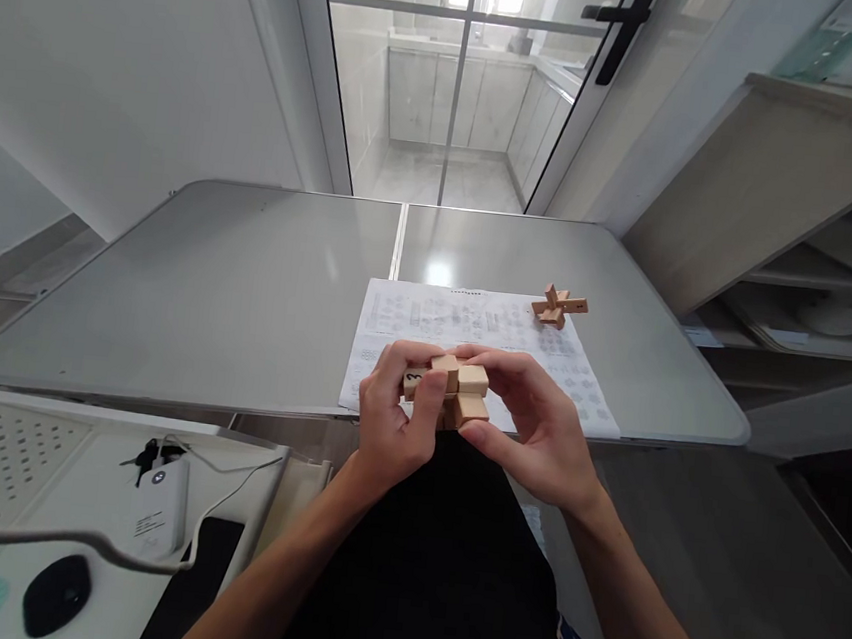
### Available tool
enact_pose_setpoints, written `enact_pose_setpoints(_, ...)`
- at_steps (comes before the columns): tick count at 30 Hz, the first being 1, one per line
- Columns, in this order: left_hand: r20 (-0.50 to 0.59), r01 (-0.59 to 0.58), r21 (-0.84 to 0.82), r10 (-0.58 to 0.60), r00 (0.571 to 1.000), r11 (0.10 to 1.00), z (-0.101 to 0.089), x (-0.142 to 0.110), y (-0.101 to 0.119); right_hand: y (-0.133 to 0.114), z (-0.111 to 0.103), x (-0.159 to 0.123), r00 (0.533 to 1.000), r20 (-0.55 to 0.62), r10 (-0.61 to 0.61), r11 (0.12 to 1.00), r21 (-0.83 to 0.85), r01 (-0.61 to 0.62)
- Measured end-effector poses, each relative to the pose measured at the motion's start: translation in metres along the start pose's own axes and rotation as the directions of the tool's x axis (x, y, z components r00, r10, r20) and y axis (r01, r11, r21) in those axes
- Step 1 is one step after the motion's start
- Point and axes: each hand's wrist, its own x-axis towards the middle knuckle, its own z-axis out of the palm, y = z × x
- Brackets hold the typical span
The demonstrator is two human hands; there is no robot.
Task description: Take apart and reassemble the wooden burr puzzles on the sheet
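Observation:
Between my two hands, above the table's front edge, is a puzzle of pale wooden blocks (pixel 472 380). My left hand (pixel 397 412) is closed around its left side, with the thumb pressed on the front; a dark numeral, apparently a 3, shows on one block there. My right hand (pixel 536 426) grips the right side, its thumb under a lower block and its fingers over the top. The back of the puzzle is hidden by my fingers. Beneath it lies a paper sheet (pixel 433 315) with printed diagrams. A second wooden puzzle (pixel 557 307), cross-shaped with pieces sticking out, rests at the sheet's right edge.
The grey folding table (pixel 263 294) has a seam down its middle. To the lower left, a white stand (pixel 100 464) holds a power bank (pixel 161 507), keys (pixel 148 459), a cable and a black mouse (pixel 57 595). Shelves (pixel 813 286) stand right; a glass door (pixel 459 92) is behind.

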Motion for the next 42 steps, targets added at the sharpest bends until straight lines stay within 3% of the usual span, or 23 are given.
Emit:
enact_pose_setpoints(10, -0.016, 0.066, 0.064, -0.065, 0.998, 0.996, 0.001, -0.003, 0.003, 0.004, 0.001, -0.004, 0.999, -0.003, 0.046, 0.996, 0.081, -0.046)
enact_pose_setpoints(14, 0.105, 0.129, 0.008, -0.129, 0.986, 0.992, -0.002, 0.005, 0.005, 0.007, -0.001, -0.003, 0.979, -0.065, 0.191, 0.971, 0.157, -0.179)
enact_pose_setpoints(17, 0.246, 0.006, -0.053, 0.007, 0.969, 0.999, -0.010, 0.013, 0.000, 0.009, -0.004, -0.003, 0.946, -0.088, 0.312, 0.934, 0.212, -0.288)
enact_pose_setpoints(19, 0.345, -0.087, -0.064, 0.104, 0.933, 0.994, -0.017, 0.018, -0.005, 0.011, -0.006, -0.004, 0.925, -0.079, 0.371, 0.905, 0.254, -0.342)
enact_pose_setpoints(22, 0.423, -0.126, -0.055, 0.138, 0.895, 0.990, -0.024, 0.022, -0.010, 0.013, -0.008, -0.005, 0.908, -0.044, 0.416, 0.875, 0.293, -0.386)
enact_pose_setpoints(35, 0.446, -0.151, -0.036, 0.151, 0.882, 0.988, -0.020, 0.023, -0.007, 0.009, -0.010, -0.006, 0.862, 0.048, 0.504, 0.817, 0.296, -0.494)
enact_pose_setpoints(42, 0.423, -0.052, 0.005, 0.045, 0.905, 0.999, -0.024, 0.019, -0.010, 0.013, -0.005, -0.010, 0.921, 0.061, 0.384, 0.896, 0.216, -0.388)
